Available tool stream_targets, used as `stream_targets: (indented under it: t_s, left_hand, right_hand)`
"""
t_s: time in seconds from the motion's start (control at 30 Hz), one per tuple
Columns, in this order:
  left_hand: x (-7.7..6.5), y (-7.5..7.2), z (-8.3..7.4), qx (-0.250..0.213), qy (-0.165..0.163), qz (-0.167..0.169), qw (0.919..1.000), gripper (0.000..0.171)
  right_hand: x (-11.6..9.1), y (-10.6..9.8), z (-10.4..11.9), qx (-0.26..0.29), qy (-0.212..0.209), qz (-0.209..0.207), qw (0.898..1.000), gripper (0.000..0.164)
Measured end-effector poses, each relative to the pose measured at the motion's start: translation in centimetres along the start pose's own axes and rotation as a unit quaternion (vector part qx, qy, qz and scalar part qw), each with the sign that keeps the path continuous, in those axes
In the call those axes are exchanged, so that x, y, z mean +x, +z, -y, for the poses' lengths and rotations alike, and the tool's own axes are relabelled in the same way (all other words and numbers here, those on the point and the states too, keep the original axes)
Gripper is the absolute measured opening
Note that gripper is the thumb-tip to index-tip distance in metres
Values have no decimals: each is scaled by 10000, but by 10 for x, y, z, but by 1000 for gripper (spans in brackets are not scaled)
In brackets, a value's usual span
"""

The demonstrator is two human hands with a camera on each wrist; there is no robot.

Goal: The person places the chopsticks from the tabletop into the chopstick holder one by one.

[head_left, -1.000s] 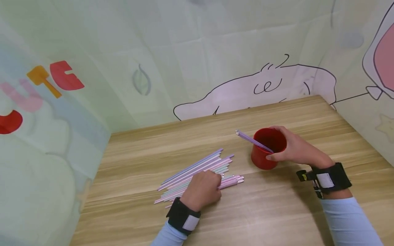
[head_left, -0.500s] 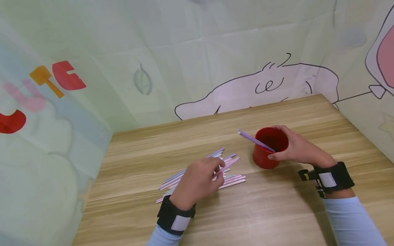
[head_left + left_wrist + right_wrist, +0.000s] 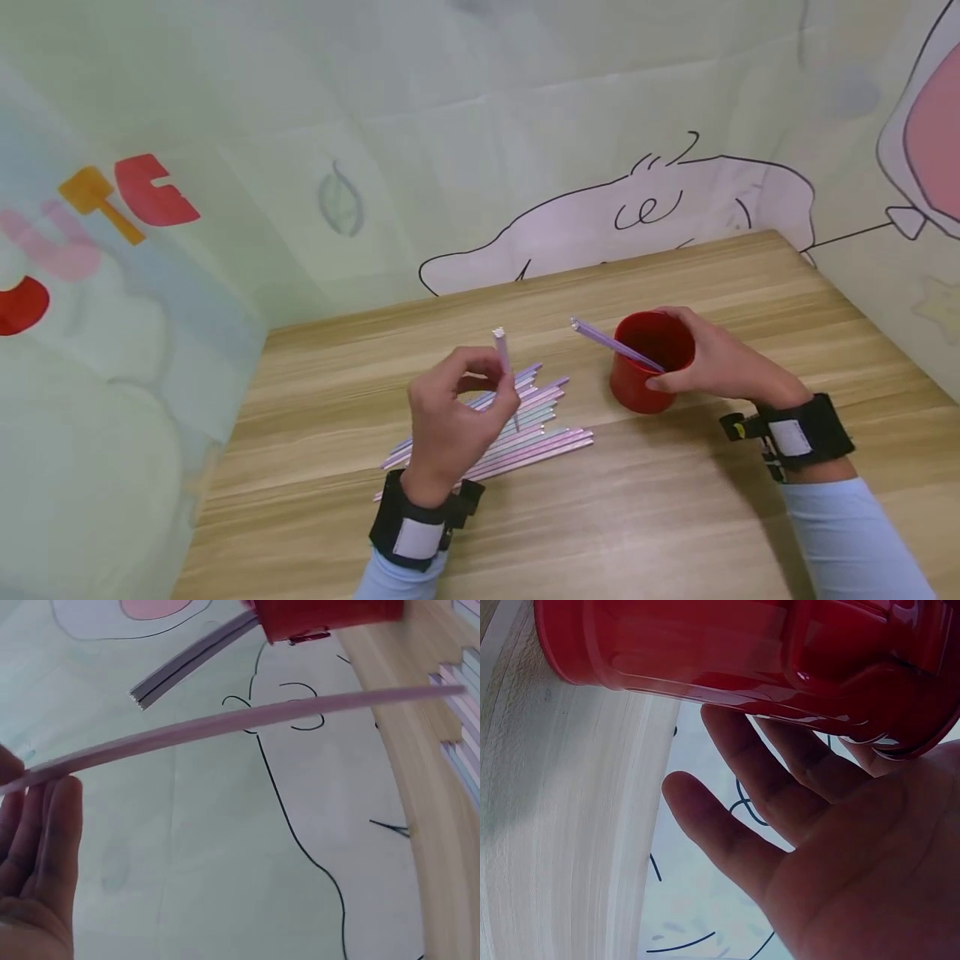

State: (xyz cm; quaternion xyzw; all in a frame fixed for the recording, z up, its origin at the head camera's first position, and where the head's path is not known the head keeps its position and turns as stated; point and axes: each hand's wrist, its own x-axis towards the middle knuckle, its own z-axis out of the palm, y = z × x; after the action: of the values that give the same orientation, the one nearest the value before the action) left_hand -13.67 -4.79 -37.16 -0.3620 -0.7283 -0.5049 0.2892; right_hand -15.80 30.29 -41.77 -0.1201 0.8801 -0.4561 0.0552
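My left hand (image 3: 450,421) pinches a thin pink straw (image 3: 502,350) between thumb and forefinger, upright above the pile. Across the left wrist view this pink straw (image 3: 225,724) runs nearly full width. On the table below lies a loose fan of pastel straws (image 3: 536,450), in purple, pink, white and mint, partly hidden by the hand. My right hand (image 3: 723,367) holds a red cup (image 3: 637,390) from its right side, thumb near the rim. Out of the cup, leaning left, stick purple straws (image 3: 609,340). The right wrist view has fingers against the red cup (image 3: 690,652).
The wood-grain table (image 3: 637,517) ends at a printed cloth backdrop (image 3: 480,150) behind and at both sides. A black strap (image 3: 813,442) sits on my right wrist and another strap (image 3: 408,525) on my left.
My left hand has picked a pink straw from the pile, raised it and turned it from lying flat to upright. The right hand and the cup have stayed in place.
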Motion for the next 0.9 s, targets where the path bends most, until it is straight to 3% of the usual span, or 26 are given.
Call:
stream_targets:
  t_s: [0.2,0.37,0.5,0.7,0.9]
  left_hand:
    - [-1,-8,9,-618,-607,-979,9914,18]
    - [0,-7,20,-934,-802,-1417,9822,17]
    - [3,0,27,-1441,-1011,-1710,9694,17]
    - [15,17,31,-2128,-1293,-1954,9486,20]
    - [25,31,31,-2434,-1387,-1934,9403,21]
  right_hand:
    - [4,3,-3,-24,-85,33,10000,87]
    - [3,4,-4,36,-89,20,10000,87]
    - [2,3,-4,36,-92,-1,10000,86]
    - [1,0,-7,26,-97,-45,9999,87]
    - [4,0,-8,153,-147,-22,9998,87]
